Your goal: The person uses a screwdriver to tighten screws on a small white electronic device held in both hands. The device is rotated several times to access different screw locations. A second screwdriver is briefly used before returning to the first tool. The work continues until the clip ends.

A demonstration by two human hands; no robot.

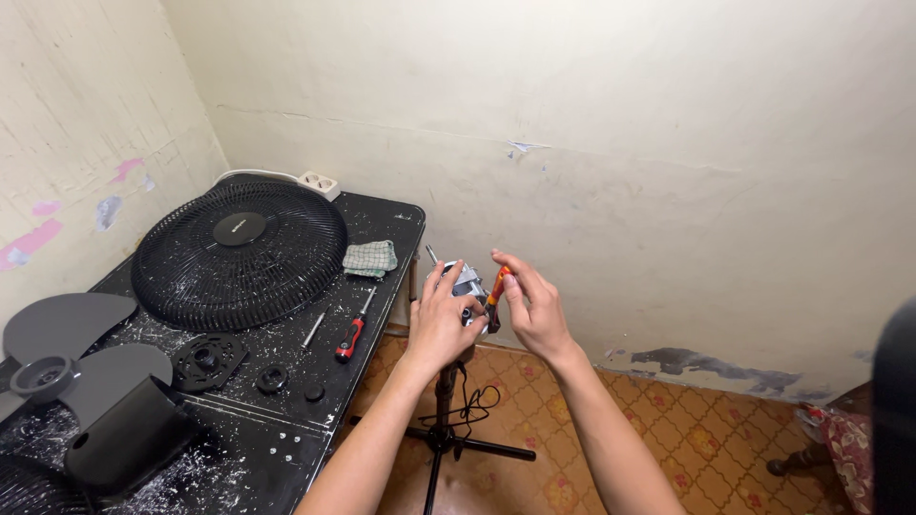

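Bare fan motor (465,283) atop a thin black stand (442,420), just off the right edge of the black table (286,439); shaft jutting up-left from the motor; clasped from the left by the left hand (437,324), fingers wrapped round its body; right hand (534,310) on the motor's right side, fingers pinched on a red-and-orange-handled screwdriver (496,291) pressed against the motor casing. Left of the motor, on the table: a folded checked cloth (370,257); a second screwdriver with red-and-black handle (353,329); a loose metal rod (314,329) beside it; farther left, a round black fan grille (239,253); nearer the table's front, a black ring plate (207,360), small black caps (273,379), a grey fan blade (72,358) and a dark motor housing (124,439). Behind the grille, a white power strip (318,181) against the wall. Below the motor, patterned orange floor (687,439).
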